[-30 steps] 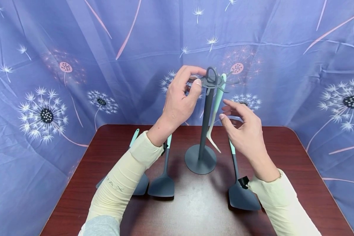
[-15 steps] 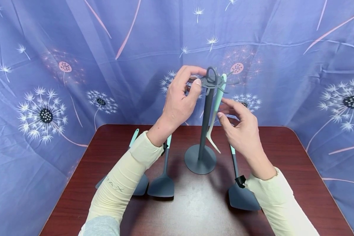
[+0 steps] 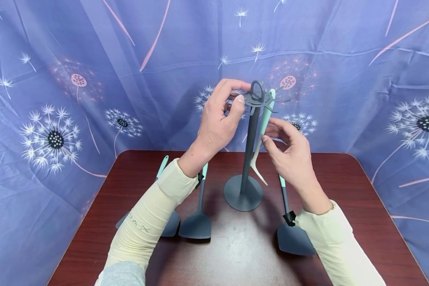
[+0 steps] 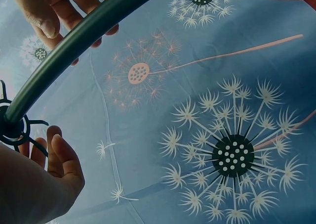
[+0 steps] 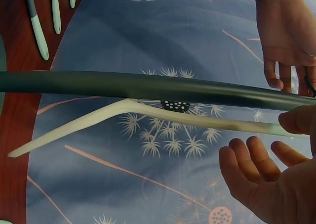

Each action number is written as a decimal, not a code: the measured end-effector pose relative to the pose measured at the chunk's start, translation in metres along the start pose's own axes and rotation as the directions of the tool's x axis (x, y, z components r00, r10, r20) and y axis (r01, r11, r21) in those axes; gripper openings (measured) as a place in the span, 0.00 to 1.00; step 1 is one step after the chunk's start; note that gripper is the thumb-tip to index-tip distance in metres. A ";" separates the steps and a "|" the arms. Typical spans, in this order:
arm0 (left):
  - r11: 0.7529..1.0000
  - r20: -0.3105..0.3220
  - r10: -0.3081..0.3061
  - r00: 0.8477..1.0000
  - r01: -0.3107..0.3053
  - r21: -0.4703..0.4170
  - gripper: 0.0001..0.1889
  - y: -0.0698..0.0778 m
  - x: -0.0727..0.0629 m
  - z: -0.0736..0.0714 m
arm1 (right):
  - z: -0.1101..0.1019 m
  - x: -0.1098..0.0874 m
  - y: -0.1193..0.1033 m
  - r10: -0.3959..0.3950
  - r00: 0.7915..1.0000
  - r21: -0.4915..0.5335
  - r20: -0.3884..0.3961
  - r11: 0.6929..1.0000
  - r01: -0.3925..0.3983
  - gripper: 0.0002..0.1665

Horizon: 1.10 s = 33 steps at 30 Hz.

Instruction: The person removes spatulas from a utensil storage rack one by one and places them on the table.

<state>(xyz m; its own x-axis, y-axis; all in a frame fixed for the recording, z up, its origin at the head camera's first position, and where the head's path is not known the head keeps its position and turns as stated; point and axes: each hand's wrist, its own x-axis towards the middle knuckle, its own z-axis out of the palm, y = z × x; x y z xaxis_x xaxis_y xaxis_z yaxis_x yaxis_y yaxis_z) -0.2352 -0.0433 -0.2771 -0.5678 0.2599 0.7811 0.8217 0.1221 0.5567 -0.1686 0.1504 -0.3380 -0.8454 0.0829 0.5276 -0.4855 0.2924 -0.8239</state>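
A dark grey utensil stand (image 3: 249, 155) with a round base and a hooked top stands on the table. From one of its hooks hangs a pale utensil with a mint handle (image 3: 266, 119), its bent head seen edge-on like a turner. My left hand (image 3: 218, 119) holds the rim of the hooked top between thumb and fingers. Just right of the hanging utensil is my right hand (image 3: 291, 153). In the right wrist view its thumb (image 5: 296, 120) overlaps the mint handle, while the fingers (image 5: 254, 159) stay loosely bent, with a gap to it.
A dark grey turner (image 3: 196, 226) lies left of the base, and another turner (image 3: 294, 240) lies to the right under my wrist. More utensils (image 3: 171, 224) are partly hidden by my left forearm. A blue dandelion-print curtain (image 3: 164, 79) hangs behind the brown table (image 3: 236, 258).
My right hand has moved left and slightly up, from beside the hanging utensil to its handle. The left hand, the stand and the utensil have stayed in place.
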 end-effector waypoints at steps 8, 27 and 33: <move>1.000 0.005 -0.006 1.000 0.006 -0.015 0.21 0.000 0.000 0.000 | 0.004 0.006 0.006 0.000 0.999 0.116 0.032 0.993 -0.004 0.25; 1.000 0.005 -0.006 1.000 0.006 -0.007 0.21 0.000 0.000 0.000 | 0.009 0.010 0.018 -0.024 0.998 0.366 0.050 0.931 0.004 0.19; 1.000 0.004 -0.006 1.000 0.006 -0.009 0.21 0.001 0.000 -0.001 | 0.009 0.009 0.019 -0.023 0.998 0.366 0.063 0.931 -0.001 0.17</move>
<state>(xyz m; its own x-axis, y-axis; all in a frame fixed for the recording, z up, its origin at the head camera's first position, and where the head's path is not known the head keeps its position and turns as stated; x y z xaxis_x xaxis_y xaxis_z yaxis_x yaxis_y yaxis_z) -0.2343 -0.0438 -0.2767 -0.5722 0.2630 0.7768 0.8180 0.1147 0.5637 -0.1874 0.1485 -0.3509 -0.8462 0.0162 0.5326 -0.5322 -0.0762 -0.8432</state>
